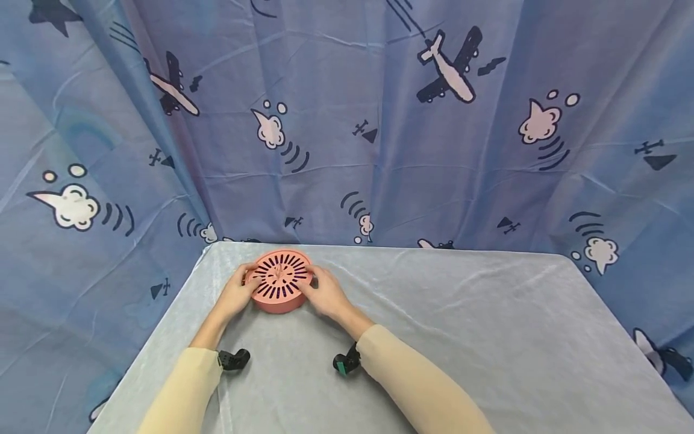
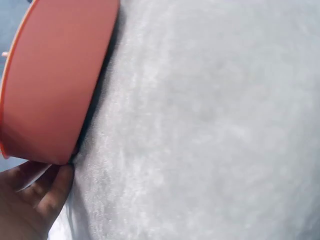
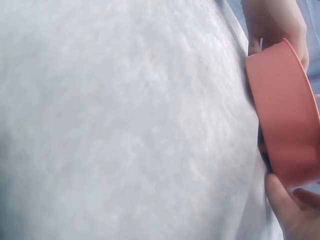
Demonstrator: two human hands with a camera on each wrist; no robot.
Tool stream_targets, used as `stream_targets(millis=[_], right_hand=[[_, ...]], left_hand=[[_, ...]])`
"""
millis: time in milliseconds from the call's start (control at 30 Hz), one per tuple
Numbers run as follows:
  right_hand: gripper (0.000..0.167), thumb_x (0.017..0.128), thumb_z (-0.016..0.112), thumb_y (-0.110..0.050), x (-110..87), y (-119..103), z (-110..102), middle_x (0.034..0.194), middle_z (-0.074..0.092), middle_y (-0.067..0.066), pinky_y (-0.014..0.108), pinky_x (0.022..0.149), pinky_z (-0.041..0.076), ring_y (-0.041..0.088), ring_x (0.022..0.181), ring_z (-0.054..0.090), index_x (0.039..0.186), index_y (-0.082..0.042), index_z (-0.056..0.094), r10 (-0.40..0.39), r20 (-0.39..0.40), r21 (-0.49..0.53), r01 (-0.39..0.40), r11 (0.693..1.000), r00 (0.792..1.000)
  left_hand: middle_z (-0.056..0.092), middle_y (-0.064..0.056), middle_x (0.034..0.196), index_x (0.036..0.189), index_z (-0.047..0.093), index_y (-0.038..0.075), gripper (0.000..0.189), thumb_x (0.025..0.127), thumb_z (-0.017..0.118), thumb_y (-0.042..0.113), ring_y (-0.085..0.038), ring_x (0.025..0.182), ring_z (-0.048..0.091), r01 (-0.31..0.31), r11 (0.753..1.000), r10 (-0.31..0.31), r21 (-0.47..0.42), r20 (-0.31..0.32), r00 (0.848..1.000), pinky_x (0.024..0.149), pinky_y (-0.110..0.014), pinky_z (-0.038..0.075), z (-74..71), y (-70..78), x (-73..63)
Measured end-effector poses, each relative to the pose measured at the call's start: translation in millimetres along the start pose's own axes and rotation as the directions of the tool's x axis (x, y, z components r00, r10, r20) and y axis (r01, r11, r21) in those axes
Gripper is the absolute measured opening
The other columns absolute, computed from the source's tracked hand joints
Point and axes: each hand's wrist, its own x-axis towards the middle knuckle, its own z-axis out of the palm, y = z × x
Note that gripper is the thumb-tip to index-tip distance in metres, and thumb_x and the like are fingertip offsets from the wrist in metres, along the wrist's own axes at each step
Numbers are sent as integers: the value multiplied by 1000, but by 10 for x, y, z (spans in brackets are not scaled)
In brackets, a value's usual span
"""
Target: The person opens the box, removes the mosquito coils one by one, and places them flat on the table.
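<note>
Fingers of the left hand point(image 1: 237, 293) and right hand point(image 1: 328, 295) are curled against opposite sides of a round coral container point(image 1: 279, 305), gripping it between them, with both thumbs over its slotted top point(image 1: 279, 274). It sits near the desk's point(image 1: 461, 325) back-left corner, just in from the back edge, with a patterned curtain point(image 1: 336, 181) behind. Dark shadow runs under its wall in the wrist views; whether the base rests fully on the pale cloth cannot be told. Uneven pressure from the two hands could tip or twist it, and a forward push could carry it over the back edge. If the top is a separate lid, which is unclear, holding by the rim alone might part it from the body.
</note>
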Motion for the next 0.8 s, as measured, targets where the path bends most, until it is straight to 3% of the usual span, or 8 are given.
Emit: stream_targets(millis=[67, 167, 333, 500, 800], right_hand=[[52, 101, 62, -32, 6, 6, 9, 142, 55, 15, 44, 112, 40, 29, 131, 51, 146, -7, 52, 18, -4, 23, -17, 1000, 1000], [51, 101, 63, -29, 12, 8, 17, 142, 56, 14, 43, 110, 42, 28, 129, 54, 145, -6, 53, 31, -11, 61, -30, 998, 999], [49, 99, 66, -22, 15, -6, 31, 133, 61, 14, 39, 98, 51, 25, 115, 62, 143, -4, 54, 52, -35, 115, -47, 992, 998], [47, 97, 68, -20, -5, -18, 14, 130, 63, 15, 37, 95, 53, 27, 115, 63, 140, -4, 57, 85, -53, 185, -74, 980, 995], [47, 93, 73, -19, -112, -53, -208, 125, 65, 18, 38, 95, 54, 31, 115, 65, 135, -2, 60, 79, -95, 247, -53, 968, 992]], left_hand=[[44, -29, 149, 149, 41, 3, 47, 105, 51, 17, -40, 136, 44, 4, 1000, -4, -21, 4, 1000, 113, -53, 34, -3, 5, 1], [51, -31, 141, 147, 43, 1, 47, 104, 53, 14, -37, 123, 54, 6, 998, -6, -70, -3, 1000, 99, -41, 46, 1, 19, 7], [58, -31, 129, 144, 47, -1, 46, 101, 58, 10, -18, 95, 61, 28, 989, -31, -148, -21, 999, 74, -21, 50, 9, 50, 45], [58, -31, 129, 144, 48, 0, 46, 101, 60, 11, -10, 85, 61, 52, 981, -55, -189, -14, 998, 68, -20, 53, -1, 110, 40], [56, -29, 129, 143, 50, 2, 47, 100, 63, 15, -20, 93, 63, 38, 982, -41, -184, -14, 999, 74, -27, 56, 67, 318, -27]])
